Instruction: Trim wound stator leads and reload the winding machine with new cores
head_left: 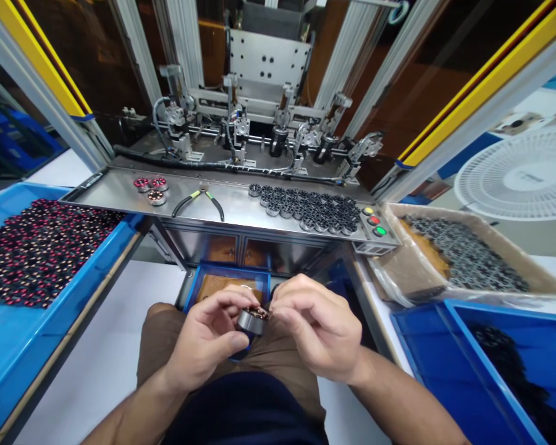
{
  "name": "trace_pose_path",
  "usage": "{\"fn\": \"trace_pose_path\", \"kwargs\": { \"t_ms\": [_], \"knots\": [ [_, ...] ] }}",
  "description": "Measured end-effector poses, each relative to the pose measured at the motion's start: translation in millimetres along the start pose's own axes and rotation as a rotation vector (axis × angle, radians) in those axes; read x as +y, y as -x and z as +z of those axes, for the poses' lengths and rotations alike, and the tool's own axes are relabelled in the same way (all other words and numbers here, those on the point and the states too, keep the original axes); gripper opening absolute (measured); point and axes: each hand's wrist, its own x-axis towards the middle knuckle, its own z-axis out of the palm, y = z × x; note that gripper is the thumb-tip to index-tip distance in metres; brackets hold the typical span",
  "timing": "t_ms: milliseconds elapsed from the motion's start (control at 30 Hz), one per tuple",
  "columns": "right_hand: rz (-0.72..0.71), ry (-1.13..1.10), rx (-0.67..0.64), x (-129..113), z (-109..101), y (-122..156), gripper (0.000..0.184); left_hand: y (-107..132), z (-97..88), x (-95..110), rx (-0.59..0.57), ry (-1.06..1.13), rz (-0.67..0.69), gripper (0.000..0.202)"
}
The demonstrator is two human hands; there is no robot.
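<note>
Above my lap, my left hand [208, 330] is closed round a small motor stator [252, 321] with a grey metal ring and copper windings on top. My right hand [317, 324] is at the stator's right edge, thumb and fingers pinched together. Whatever sits in that pinch, if anything, is too small to make out. On the metal ledge ahead lie three similar wound parts [156, 196] at the left. A pair of pliers [198, 203] with black and yellow-green handles rests beside them. Many black ring-shaped parts [306, 207] stand in rows further right.
A blue bin [134, 228] of wound parts is on the left. To the right are a carton [384, 272] of grey parts and a blue bin [421, 334] with black pieces. A machine with clamps [241, 127] stands behind the ledge; coloured buttons [374, 220] sit at its right end.
</note>
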Motion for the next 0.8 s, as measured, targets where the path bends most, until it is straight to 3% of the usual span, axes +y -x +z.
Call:
{"fn": "trace_pose_path", "kwargs": {
  "t_ms": [133, 233, 333, 433, 533, 667, 800],
  "knots": [
    [0.076, 0.012, 0.104, -11, 7, 9, 0.014, 0, 0.5, 0, 0.08, -0.084, 0.094, 0.025],
    [0.325, -0.088, 0.138, -20, 17, 18, 0.015, -1, -3.9, 1, 0.121, -0.139, 0.121, 0.025],
    [0.638, -0.326, 0.051, -22, 29, 26, 0.025, -2, -9.5, 3, 0.121, -0.152, 0.13, 0.025],
    [0.816, -0.534, 0.02, -18, 38, 31, 0.031, -1, -12.7, 6, 0.1, -0.146, 0.138, 0.026],
    [0.865, -0.672, 0.025, -11, 43, 34, 0.032, -2, -14.3, 8, 0.101, -0.148, 0.146, 0.024],
    [0.867, -1.026, 0.02, -5, 46, 36, 0.04, -2, -16.0, 11, 0.069, -0.179, 0.163, 0.024],
    [0.849, -1.177, -0.076, -1, 49, 36, 0.041, -1, -17.1, 17, -0.024, -0.265, 0.21, 0.025]
  ]
}}
